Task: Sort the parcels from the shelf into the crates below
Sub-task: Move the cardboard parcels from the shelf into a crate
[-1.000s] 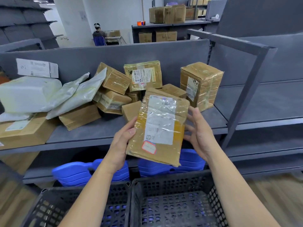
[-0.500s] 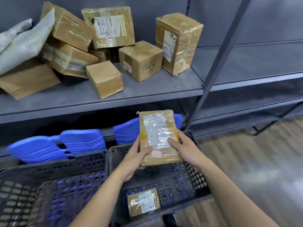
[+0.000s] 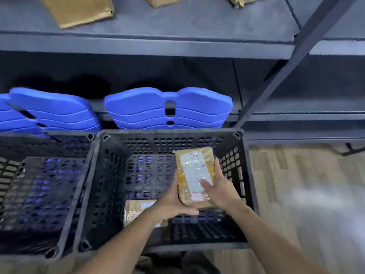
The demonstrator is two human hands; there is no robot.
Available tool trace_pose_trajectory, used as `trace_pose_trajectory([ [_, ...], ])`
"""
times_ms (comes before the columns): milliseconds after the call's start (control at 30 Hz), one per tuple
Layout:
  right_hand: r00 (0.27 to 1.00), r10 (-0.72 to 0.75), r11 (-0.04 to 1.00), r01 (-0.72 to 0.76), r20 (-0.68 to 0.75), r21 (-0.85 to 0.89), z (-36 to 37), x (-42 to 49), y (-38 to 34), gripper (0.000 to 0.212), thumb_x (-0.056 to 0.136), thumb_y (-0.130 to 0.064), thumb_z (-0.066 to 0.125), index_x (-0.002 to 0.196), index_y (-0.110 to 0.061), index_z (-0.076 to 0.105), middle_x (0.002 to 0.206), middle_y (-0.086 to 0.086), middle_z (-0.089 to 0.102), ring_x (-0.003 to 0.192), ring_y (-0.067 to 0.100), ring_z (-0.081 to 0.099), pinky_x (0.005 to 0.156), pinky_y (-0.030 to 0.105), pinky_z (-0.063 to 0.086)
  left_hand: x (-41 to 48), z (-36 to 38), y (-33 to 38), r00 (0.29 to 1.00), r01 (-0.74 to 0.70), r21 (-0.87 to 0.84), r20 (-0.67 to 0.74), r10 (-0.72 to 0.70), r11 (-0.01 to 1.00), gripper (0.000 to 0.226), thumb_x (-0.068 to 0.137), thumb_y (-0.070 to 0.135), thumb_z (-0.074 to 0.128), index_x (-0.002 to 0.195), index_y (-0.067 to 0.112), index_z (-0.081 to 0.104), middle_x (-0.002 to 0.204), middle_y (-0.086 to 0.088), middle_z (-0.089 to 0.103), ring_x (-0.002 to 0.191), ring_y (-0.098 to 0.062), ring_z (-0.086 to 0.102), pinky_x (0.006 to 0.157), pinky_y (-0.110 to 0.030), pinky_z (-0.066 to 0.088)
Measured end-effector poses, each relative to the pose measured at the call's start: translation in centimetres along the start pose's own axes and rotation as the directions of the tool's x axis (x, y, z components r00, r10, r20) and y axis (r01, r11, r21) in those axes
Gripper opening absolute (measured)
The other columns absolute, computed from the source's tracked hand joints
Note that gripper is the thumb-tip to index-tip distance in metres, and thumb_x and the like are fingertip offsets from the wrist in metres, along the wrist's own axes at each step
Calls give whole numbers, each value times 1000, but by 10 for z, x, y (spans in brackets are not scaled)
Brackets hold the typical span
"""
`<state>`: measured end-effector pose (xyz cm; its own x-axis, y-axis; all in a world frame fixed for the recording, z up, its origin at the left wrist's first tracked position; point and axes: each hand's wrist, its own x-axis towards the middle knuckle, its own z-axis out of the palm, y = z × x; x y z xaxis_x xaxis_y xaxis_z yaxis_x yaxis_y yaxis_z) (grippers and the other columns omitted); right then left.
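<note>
- While both hands grasp it, the taped parcel [image 3: 194, 175] sits label-up inside the right crate [image 3: 169, 133], in its far right part; whether it touches the crate bottom cannot be told.
- Right hand [image 3: 221, 187]: the thumb lies across the white label and the other fingers [image 3: 217, 165] wrap the parcel's right long edge, gripping it.
- Left hand [image 3: 173, 202]: it cups the near left corner with the thumb along the near short edge, also grasping the parcel.
- Right of the fingers, the crate's perforated wall stands close to the parcel's edge, with little room there.
- Left of the fingers, the crate lies open across to its left wall; past the parcel's far edge a gap remains to the far wall.
- Nearer than the fingers and to their left, a second parcel [image 3: 136, 211] lies flat on the crate bottom, partly hidden by the left wrist.
- Further left, the left crate [image 3: 45, 135] stands rim to rim with the right one.
- Beyond the fingers, stacked blue plastic pieces [image 3: 167, 107] sit behind both crates, under the shelf [image 3: 177, 26], where a brown parcel [image 3: 79, 10] lies near the front edge.
- Right of the fingers, outside the crate, are a slanted grey post [image 3: 292, 62] and wood floor [image 3: 296, 184].
</note>
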<state>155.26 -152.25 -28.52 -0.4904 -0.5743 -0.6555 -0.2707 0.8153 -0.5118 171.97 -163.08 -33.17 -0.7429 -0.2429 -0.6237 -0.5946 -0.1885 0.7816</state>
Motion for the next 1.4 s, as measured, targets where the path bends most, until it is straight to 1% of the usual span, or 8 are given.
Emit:
trace_pose_trajectory([
  [133,999,29,999,-31,-43,-33,2,52,26,90,107,-41,51,163,-32,-20,167,20,27,142,40,46,108,41,42,56,12,-19,998,37,85,-48,-33,996,148,77,5,90,157,39,-30,166,14,26,139,4,43,111,-27,47],
  [233,998,9,997,-14,-58,-82,9,72,47,85,107,-33,52,165,-31,-11,172,18,2,150,40,35,115,42,37,89,29,-39,997,-50,78,-55,54,996,131,83,-16,76,159,36,-18,153,15,39,120,18,55,93,-15,52],
  [367,969,-248,802,192,-22,-565,32,76,61,72,109,-42,44,166,-16,9,168,26,-23,156,50,-11,129,57,9,104,45,-55,983,7,267,-178,42,964,126,82,25,87,158,58,-8,157,14,47,132,-12,60,106,-27,51],
  [600,983,-58,716,162,173,-679,39,95,59,71,113,-36,21,155,-21,-34,152,18,-51,142,42,-44,123,54,-18,118,44,-69,985,3,389,-159,64,921,129,86,26,84,150,65,-21,161,-1,45,121,-7,66,101,-23,54],
  [733,978,-42,727,170,204,-665,38,97,65,69,113,-39,16,149,-23,-41,150,15,-55,143,39,-45,122,53,-21,115,47,-56,991,64,582,-135,19,810,122,93,39,74,152,48,-32,168,-9,32,124,-23,65,85,-24,58],
  [867,989,-84,734,145,123,-664,39,96,64,64,111,-42,8,152,-22,-36,153,15,-51,145,37,-42,128,53,-11,117,36,-44,994,21,850,-76,83,526,124,88,73,57,149,32,-42,154,7,-55,151,-31,-37,130,-52,8],
  [1267,995,-95,717,98,42,-690,28,132,53,67,111,-45,14,157,-22,-29,164,8,-37,153,35,-31,127,47,-13,117,23,-23,996,82,879,-55,-71,471,104,94,78,43,160,33,-25,155,15,-50,152,-25,-33,125,-60,-12],
  [1400,971,-237,753,163,-32,-637,14,110,32,58,110,-36,31,163,-13,28,174,14,9,159,43,2,128,55,8,94,0,9,992,70,877,-112,61,476,70,107,51,37,166,30,6,173,11,-10,161,-25,-9,129,-56,-6],
])
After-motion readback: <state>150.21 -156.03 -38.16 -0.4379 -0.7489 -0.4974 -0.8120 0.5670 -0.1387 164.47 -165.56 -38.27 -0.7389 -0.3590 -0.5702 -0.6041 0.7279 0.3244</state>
